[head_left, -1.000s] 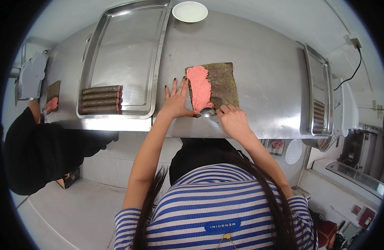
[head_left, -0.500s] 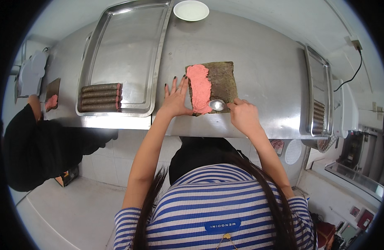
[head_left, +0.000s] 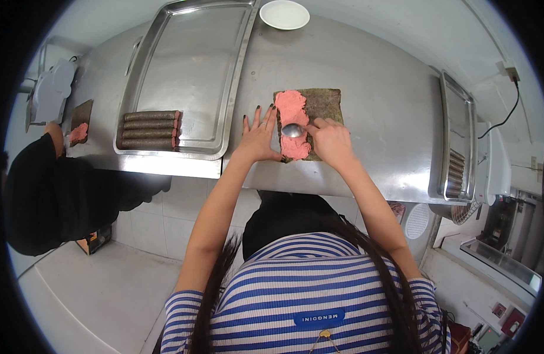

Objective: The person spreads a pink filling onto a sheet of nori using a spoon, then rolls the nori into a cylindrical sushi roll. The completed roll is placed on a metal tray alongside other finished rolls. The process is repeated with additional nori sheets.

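A dark green seaweed sheet [head_left: 326, 101] lies flat on the steel table in front of me, with a band of pink paste [head_left: 291, 105] spread along its left part. My right hand [head_left: 334, 143] is closed around the handle of a metal spoon [head_left: 292, 130], whose bowl rests on the paste with its rounded back up. Along the sheet's left edge, my left hand [head_left: 260, 139] lies with fingers spread, thumb and fingertips at the border. It holds nothing.
To the left, a large steel tray [head_left: 192, 65] holds several seaweed rolls [head_left: 149, 130]. A white bowl [head_left: 285, 15] stands at the back. Another tray [head_left: 454, 118] with rolls is far right. At far left, another person [head_left: 48, 189] stands by a seaweed piece [head_left: 81, 121] with pink paste.
The spoon has moved up and left from the paste's lower right edge onto its middle, and its bowl has turned over. My left hand stays at the sheet's left edge. The view has shifted slightly.
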The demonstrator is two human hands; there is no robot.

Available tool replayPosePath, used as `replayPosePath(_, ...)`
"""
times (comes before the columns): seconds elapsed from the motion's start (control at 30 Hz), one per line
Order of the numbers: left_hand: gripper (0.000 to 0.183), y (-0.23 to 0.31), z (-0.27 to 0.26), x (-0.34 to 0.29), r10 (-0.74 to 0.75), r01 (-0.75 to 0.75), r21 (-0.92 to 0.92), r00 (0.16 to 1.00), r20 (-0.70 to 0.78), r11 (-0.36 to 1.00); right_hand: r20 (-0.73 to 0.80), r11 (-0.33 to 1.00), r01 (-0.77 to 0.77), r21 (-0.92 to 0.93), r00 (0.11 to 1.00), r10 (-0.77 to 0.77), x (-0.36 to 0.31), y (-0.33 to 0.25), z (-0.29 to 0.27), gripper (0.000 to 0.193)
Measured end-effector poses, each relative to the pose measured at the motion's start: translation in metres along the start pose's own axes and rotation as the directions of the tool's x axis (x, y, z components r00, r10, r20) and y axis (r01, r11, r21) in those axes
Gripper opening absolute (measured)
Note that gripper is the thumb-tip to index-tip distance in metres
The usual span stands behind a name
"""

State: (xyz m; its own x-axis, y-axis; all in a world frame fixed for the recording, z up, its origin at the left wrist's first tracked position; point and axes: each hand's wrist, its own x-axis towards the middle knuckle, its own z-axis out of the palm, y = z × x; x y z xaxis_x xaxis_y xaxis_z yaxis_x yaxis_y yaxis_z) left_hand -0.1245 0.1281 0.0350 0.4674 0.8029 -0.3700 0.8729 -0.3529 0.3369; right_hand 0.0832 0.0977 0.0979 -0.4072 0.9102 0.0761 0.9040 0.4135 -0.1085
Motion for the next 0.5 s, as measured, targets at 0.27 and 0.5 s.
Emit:
replayPosePath(0.27,0.130,0.001,0.005,-0.007,-0.021,0.018,-0.072,0.999,-0.036,0.997,0.023,0.949,-0.272,0.158,0.962,0.272,-0.012,0.015,-0.018,0.019)
replayPosePath(0.5,0.129,0.002,0.003,-0.012,-0.025,0.020,-0.134,0.999,-0.033,0.991,0.145,0.942,-0.291,0.169,0.952,0.269,-0.028,0.021,-0.024,0.020)
